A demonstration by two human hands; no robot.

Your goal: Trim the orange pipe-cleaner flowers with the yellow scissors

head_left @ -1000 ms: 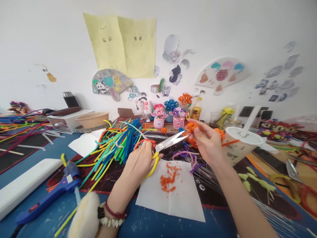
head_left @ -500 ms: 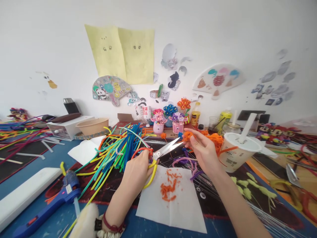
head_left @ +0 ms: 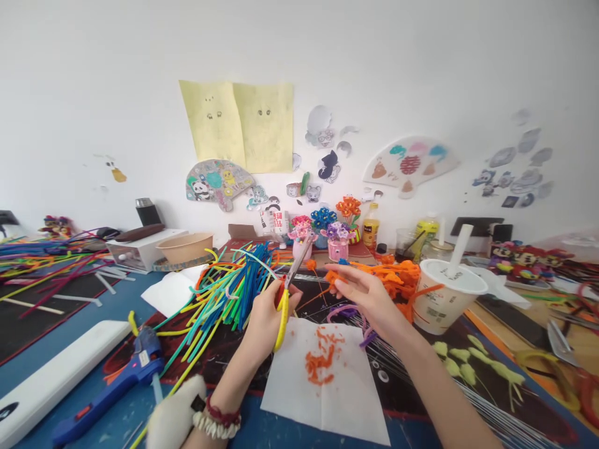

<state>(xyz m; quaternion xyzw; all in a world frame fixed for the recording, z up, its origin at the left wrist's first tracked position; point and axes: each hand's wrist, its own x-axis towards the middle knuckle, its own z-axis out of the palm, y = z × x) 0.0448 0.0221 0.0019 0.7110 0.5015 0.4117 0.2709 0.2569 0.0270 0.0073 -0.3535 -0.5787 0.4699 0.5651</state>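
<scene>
My left hand [head_left: 264, 318] grips yellow-handled scissors [head_left: 286, 293]; their blades are closed and point up and away. My right hand [head_left: 367, 296] hovers beside them with its fingers spread, and an orange pipe-cleaner piece [head_left: 333, 276] lies at the fingertips. Whether the fingers pinch it I cannot make out. Below both hands lies a white paper sheet [head_left: 327, 386] with a small heap of orange fuzz clippings [head_left: 321, 355]. A pile of orange pipe-cleaner pieces [head_left: 393, 274] sits just behind the right hand.
A spread of coloured pipe cleaners [head_left: 224, 287] lies left of the scissors. A blue glue gun [head_left: 116, 386] rests at front left, a lidded cup with a straw [head_left: 447, 293] at right. Small pipe-cleaner flower pots [head_left: 327, 231] stand by the wall. Thin wires [head_left: 496, 399] fan out at right.
The scissors have closed and swung from pointing right at the orange piece to pointing upward. My right hand has dropped lower and opened its fingers. The camera has tilted slightly.
</scene>
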